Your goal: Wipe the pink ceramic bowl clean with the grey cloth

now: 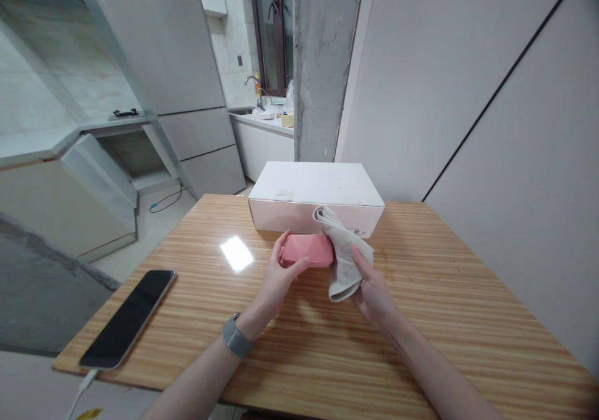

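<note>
My left hand (279, 271) grips a small, rounded pink case (307, 249) from its left end, with the thumb across its front. My right hand (369, 286) presses a folded beige cloth (344, 264) against the case's right end. The cloth hangs down below the case and covers part of it. Just behind them, a white cardboard box (314, 198) lies on the wooden table (421, 307). The cloth's upper corner appears to touch the box's front. A grey watch band (235, 336) circles my left wrist.
A black smartphone (126, 318) with a white charging cable lies near the table's left edge. Behind the table stand a concrete pillar (322, 64), a tall refrigerator (159, 52) and a counter with a sink tap (255, 89). A bright glare marks the tabletop.
</note>
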`<state>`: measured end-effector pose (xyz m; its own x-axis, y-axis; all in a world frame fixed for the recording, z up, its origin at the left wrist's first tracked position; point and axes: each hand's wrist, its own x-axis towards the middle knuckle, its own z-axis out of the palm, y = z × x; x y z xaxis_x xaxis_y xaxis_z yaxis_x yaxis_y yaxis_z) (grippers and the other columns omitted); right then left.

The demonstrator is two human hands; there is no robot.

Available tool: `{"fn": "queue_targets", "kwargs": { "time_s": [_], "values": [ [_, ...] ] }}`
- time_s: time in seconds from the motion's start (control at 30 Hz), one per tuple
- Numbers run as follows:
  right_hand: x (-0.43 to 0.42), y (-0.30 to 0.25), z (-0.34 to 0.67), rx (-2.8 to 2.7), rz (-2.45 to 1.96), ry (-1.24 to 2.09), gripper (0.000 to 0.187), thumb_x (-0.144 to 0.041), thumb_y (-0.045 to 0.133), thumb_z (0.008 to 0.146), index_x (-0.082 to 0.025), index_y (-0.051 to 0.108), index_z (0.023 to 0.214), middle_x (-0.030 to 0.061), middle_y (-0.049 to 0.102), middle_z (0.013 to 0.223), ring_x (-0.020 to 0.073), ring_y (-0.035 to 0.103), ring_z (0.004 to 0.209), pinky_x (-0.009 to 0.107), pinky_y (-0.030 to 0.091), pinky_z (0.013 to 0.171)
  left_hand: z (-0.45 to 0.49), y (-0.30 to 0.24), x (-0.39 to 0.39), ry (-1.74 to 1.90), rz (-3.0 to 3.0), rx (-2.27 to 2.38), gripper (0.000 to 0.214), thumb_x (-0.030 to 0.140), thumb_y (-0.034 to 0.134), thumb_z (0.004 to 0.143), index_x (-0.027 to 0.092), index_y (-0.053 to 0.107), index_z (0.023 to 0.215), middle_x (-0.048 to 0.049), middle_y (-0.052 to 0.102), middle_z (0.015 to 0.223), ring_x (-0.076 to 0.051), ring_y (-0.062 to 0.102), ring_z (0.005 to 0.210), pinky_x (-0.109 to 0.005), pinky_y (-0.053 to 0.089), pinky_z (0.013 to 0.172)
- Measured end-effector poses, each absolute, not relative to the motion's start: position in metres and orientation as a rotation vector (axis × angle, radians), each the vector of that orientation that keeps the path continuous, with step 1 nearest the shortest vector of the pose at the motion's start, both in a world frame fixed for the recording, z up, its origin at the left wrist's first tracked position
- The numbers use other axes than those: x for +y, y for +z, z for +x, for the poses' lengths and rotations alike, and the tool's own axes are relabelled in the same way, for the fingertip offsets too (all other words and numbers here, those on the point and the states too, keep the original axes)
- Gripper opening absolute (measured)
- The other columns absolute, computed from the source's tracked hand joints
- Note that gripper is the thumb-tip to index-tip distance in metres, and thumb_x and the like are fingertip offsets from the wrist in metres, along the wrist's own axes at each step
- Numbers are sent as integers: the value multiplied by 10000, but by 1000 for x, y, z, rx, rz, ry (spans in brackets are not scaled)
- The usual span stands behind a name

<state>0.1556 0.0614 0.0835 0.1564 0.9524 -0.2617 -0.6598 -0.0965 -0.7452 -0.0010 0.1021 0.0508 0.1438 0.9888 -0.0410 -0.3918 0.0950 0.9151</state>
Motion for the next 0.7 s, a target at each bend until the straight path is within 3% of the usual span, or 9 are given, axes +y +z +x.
{"fn": "queue_targets", "kwargs": {
  "time_s": [0.1, 0.2, 0.33, 0.43, 0.6, 0.7],
  "values": [
    [64, 84, 160, -374, -911, 1344, 471, -534, 876, 508, -243, 765, 861, 5, 776, 984, 305, 605, 1179, 391, 447, 1062, -1, 55, 100, 1178, 784, 723, 681, 408, 721, 782, 261, 462, 1394, -97, 582, 1305, -219, 594, 1096, -334, 481, 919],
    [67, 87, 167, -331, -904, 1273, 479, -529, 873, 507, -238, 761, 870, 3, 773, 1000, 306, 585, 1206, 388, 458, 1054, 0, 57, 99, 1155, 763, 654, 584, 401, 686, 826, 257, 511, 1364, -94, 591, 1303, -239, 579, 1146, -383, 461, 972],
    [66, 91, 172, -341, -842, 1284, 481, -510, 853, 564, -230, 754, 941, 10, 770, 1019, 306, 594, 1196, 402, 488, 1026, 2, 54, 101, 1194, 881, 601, 464, 347, 712, 819, 202, 622, 1251, -104, 611, 1282, -245, 547, 1199, -363, 399, 1041],
    [64, 92, 169, -341, -825, 1316, 468, -515, 846, 578, -234, 757, 942, 8, 771, 1015, 314, 608, 1177, 417, 496, 1017, 2, 54, 100, 1167, 855, 531, 428, 388, 667, 854, 215, 616, 1242, -92, 577, 1333, -236, 518, 1238, -353, 365, 1077],
    [60, 91, 163, -386, -791, 1369, 451, -520, 822, 623, -228, 757, 961, 31, 761, 1058, 313, 607, 1180, 421, 489, 1020, 3, 61, 94, 1060, 696, 389, 551, 443, 676, 827, 368, 442, 1320, -50, 465, 1429, -273, 545, 1193, -485, 473, 970],
    [58, 89, 159, -403, -801, 1386, 451, -516, 818, 639, -230, 754, 981, 29, 752, 1086, 301, 594, 1202, 413, 473, 1038, 4, 61, 94, 1137, 706, 430, 529, 363, 724, 787, 338, 452, 1240, -42, 523, 1314, -237, 565, 1128, -410, 532, 873]
  ]
}}
